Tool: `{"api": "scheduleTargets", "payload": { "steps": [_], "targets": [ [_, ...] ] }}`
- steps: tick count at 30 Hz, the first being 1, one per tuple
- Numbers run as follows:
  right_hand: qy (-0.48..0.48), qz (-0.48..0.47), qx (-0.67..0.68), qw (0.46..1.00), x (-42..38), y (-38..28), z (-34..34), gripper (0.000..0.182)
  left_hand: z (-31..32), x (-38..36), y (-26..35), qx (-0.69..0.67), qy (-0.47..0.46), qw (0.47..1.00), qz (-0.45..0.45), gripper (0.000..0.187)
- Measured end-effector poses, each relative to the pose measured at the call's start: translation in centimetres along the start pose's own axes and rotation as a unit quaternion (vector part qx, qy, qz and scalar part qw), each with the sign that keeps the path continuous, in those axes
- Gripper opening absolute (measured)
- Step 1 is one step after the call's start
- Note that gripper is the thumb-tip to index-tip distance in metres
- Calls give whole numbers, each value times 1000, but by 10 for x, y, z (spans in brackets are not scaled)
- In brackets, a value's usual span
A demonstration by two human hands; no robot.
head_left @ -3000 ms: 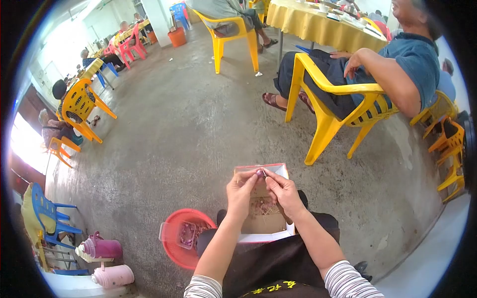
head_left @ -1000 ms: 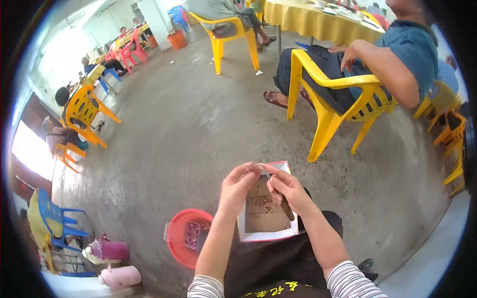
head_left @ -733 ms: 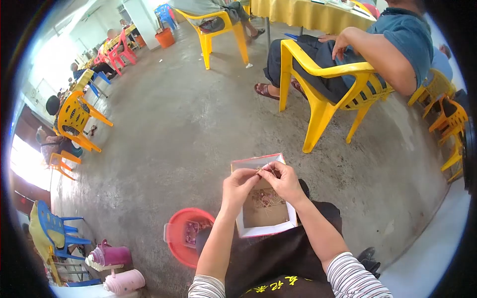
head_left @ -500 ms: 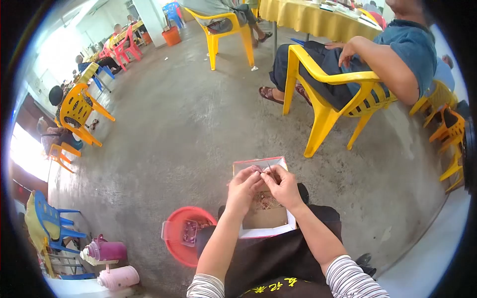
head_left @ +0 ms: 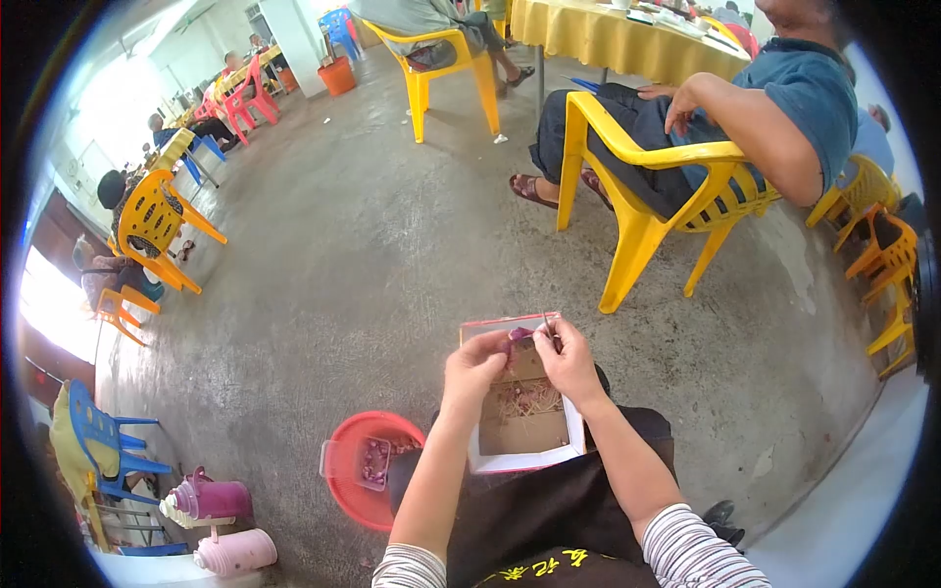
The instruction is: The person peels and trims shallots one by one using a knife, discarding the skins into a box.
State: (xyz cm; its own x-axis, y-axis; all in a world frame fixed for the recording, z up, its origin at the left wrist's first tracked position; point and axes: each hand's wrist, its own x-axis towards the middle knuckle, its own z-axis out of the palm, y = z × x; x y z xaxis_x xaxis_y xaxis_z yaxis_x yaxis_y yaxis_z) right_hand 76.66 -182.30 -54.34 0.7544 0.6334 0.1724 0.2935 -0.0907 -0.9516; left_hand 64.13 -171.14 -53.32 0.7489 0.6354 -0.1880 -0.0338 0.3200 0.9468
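Above a shallow white box on my lap, both hands are raised close together. My left hand pinches a small purple piece, perhaps a shallot or its skin. In my right hand is a thin pointed tool, likely a small knife, its tip pointing up beside the purple piece. Dry roots and peelings lie on the box's brown bottom. On the floor to the left, a red basin holds a clear plastic container with small purple pieces.
A person sits in a yellow armchair at the front right, near a yellow-clothed table. Two thermos flasks, purple and pink, stand at the lower left by a blue chair. Other seated people are farther back.
My hands have moved slightly apart, and the purple piece between them shows more clearly. My left fingers have drawn back a little to the left.
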Motion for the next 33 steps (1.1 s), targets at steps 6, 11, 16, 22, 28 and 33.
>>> {"api": "scheduleTargets", "payload": {
  "steps": [6, 11, 16, 22, 28, 33],
  "targets": [
    [-99, 287, 376, 875, -2, -12, -8, 8, -8, 5, -2, -178, -15, 983, -45, 36],
    [-138, 296, 369, 870, -13, -22, 3, 7, 14, -2, 1, -116, -1, 993, -27, 38],
    [-67, 80, 185, 977, -15, -21, 8, 17, 4, 2, 8, -99, 2, 995, -7, 33],
    [-218, -50, -5, 975, -7, -33, -26, 44, -2, -2, 17, -4, -25, 1000, 3, 23],
    [-222, -15, 53, 973, -9, -29, -24, 46, 1, -4, 21, 40, -31, 999, -13, 18],
    [-246, 36, 97, 964, -10, -42, -28, 44, 1, -5, 21, 47, -35, 998, -5, 18]
  ]
}}
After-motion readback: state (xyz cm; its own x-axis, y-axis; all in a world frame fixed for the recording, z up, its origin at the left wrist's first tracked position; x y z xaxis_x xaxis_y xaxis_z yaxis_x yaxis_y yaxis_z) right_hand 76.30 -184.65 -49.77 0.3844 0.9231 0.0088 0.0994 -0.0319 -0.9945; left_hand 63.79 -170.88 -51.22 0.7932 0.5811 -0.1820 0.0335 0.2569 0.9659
